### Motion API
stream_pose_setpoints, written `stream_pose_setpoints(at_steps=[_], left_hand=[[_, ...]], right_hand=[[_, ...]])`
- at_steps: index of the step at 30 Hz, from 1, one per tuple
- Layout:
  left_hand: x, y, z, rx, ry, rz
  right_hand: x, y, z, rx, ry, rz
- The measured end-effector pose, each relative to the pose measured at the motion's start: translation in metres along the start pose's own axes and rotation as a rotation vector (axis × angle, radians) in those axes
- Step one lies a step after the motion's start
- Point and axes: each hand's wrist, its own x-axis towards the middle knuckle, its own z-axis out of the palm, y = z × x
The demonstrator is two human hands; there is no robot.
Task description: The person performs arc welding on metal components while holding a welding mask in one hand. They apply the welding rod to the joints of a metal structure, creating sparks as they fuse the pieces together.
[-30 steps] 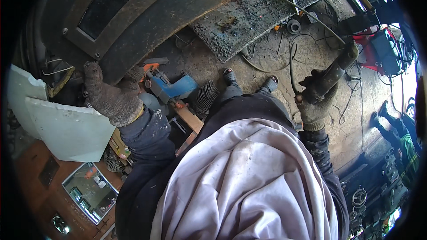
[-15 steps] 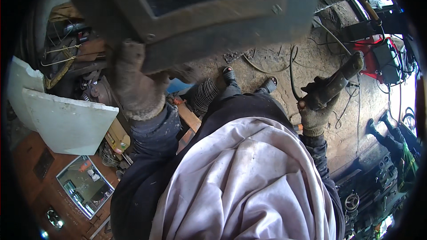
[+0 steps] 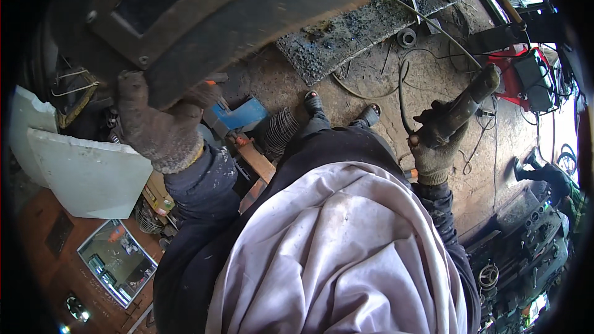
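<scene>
Since a second ago the dark welding mask has swung up from the floor toward the head and now fills the picture from ten to one o'clock, with the left hand risen under it. That hand, in a coarse grey knit glove, has its fingers closed on the mask's lower edge at about nine o'clock. The right hand, gloved the same way, is wrapped tight around the dark cylindrical welding torch at three o'clock, its tip pointing up and away, a thin cable trailing over the dirt floor. My reading is that the shield is being brought to the face between welds; the next move seems to call for settling it square while keeping the torch off the body. At twelve o'clock lies a rough, scorched metal plate, pitted and sooty. A blue tool lies at ten o'clock near the boots, and a pale foam slab sits at eight.
</scene>
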Motion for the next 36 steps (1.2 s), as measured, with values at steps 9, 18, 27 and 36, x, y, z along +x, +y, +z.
stream_pose_setpoints(at_steps=[9, 18, 27, 36], left_hand=[[-0.023, -0.025, 0.002, 0.183, -0.079, -0.024], [-0.023, -0.031, -0.015, 1.319, -0.466, 0.955], [-0.021, -0.032, -0.021, 1.297, -0.391, 0.808], [-0.014, -0.035, -0.025, 1.024, -0.296, 0.632]], right_hand=[[0.002, 0.0, 0.002, 0.01, 0.019, 0.016], [0.007, 0.002, 0.004, 0.087, -0.071, -0.088], [0.007, 0.001, 0.005, 0.082, -0.084, -0.098], [0.008, -0.013, 0.011, 0.292, -0.002, 0.054]])
